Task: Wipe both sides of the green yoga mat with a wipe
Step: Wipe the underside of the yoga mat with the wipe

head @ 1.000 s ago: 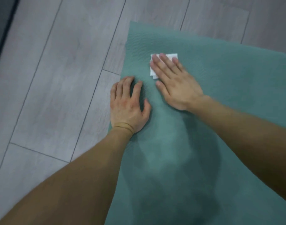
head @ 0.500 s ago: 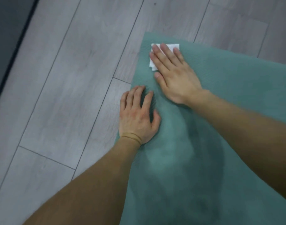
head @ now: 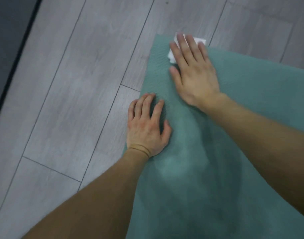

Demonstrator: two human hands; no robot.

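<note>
Mat, green and lightly ribbed, lies flat on the floor and fills the view from the middle round to 3 and 6 o'clock, with one corner pointing toward 12. The wipe, white and folded, sits on that corner, at about 1 o'clock from the middle of the view. Its far edge looks to reach the mat's border, though blur keeps this from being sure.

The right hand lies palm down on the wipe, with fingers straight and a little spread and the thumb out toward 9 o'clock. Only the wipe's edges show round the fingertips.

The left hand lies at 7 o'clock from the right one, near it but apart. It is palm down across the mat's left border, fingers relaxed and slightly fanned, holding nothing. A thin band rings its wrist.

Grey planks run from 7 toward 1 o'clock. A dark strip edges them at 10 o'clock.
</note>
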